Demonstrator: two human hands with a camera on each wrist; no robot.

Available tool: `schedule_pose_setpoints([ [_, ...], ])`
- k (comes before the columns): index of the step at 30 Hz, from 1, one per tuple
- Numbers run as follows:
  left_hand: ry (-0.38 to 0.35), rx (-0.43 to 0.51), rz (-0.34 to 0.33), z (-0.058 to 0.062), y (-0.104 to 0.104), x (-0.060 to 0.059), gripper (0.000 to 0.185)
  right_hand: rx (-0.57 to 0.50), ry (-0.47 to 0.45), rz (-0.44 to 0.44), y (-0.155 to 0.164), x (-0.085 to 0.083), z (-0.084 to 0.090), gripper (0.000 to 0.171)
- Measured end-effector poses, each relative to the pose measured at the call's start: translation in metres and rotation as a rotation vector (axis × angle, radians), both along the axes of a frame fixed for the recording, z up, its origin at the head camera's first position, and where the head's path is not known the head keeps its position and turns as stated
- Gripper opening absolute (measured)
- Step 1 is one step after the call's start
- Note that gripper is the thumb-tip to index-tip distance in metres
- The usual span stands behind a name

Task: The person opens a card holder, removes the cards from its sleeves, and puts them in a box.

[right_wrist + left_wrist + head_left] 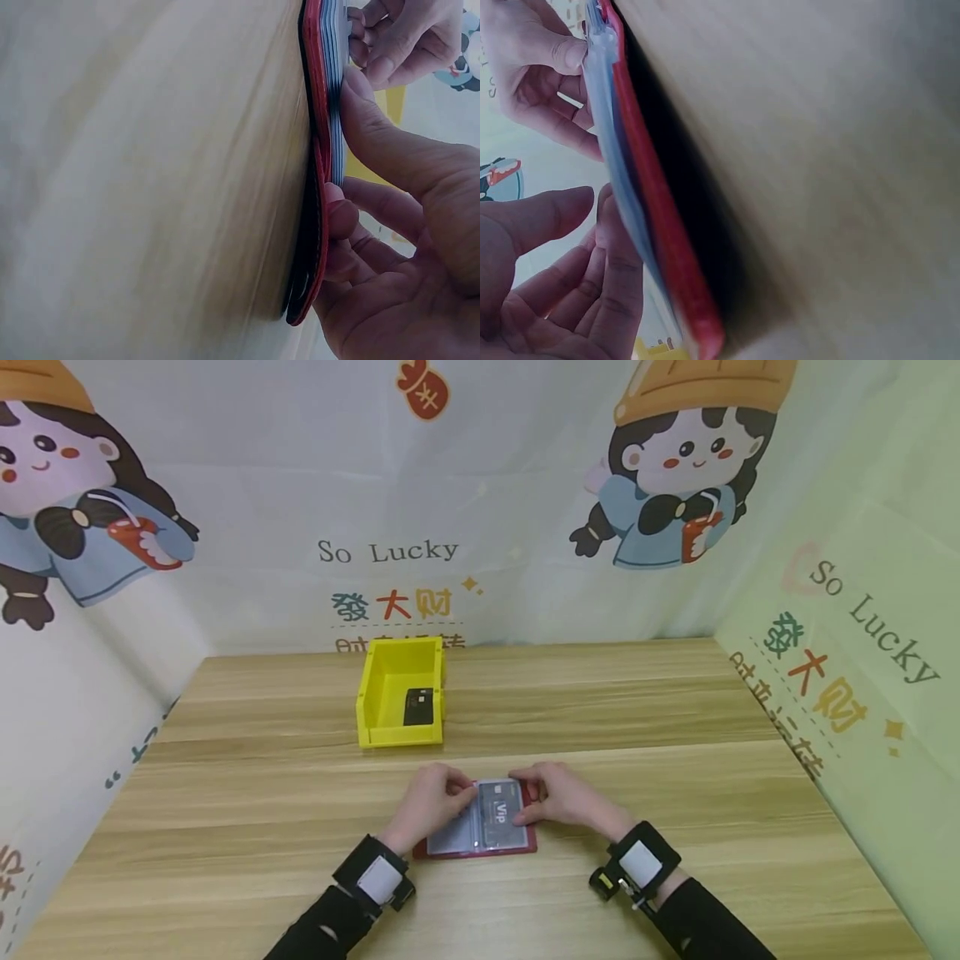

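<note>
We see both hands on the red card holder (open on the tabletop): left hand pinching a sleeve, right hand gripping the VIP card.

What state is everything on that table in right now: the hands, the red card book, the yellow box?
card holder: lying open on the table, clear sleeves showing.
VIP card: grey, face up in a sleeve.
left hand: fingers pinch the sleeve's top edge.
right hand: thumb presses on the sleeves, fingers curled at the holder's edge.
yellow box: upright, top open.
black card: inside the box, leaning against its wall.
</note>
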State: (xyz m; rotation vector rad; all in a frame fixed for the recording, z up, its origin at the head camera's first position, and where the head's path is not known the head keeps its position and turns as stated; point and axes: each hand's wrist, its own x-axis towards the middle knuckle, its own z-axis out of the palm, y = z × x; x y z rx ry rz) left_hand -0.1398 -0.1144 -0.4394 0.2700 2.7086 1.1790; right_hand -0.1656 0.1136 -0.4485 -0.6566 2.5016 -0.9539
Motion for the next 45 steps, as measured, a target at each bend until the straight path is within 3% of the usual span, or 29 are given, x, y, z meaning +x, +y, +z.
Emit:
schedule_pose_setpoints([
  [15, -0.120, 0.062, 0.042, -0.0021, -0.0022, -0.0038, 0.016, 0.002, 0.023, 0.006, -0.0012, 0.0020, -0.0036, 0.073],
  [26, -0.163, 0.089, 0.048, -0.0046, -0.0036, -0.0055, 0.015, 0.004, 0.051, -0.009, -0.0037, 0.0033, -0.0087, 0.072],
  [37, -0.144, 0.075, 0.059, -0.0046, 0.0000, -0.0042, 0.017, 0.012, 0.050, -0.016, -0.0040, 0.0033, -0.0068, 0.072],
  [45, -0.191, 0.061, 0.074, -0.0028, 0.0008, -0.0068, 0.017, 0.009, 0.060, -0.001, -0.0035, 0.0032, -0.0045, 0.072],
])
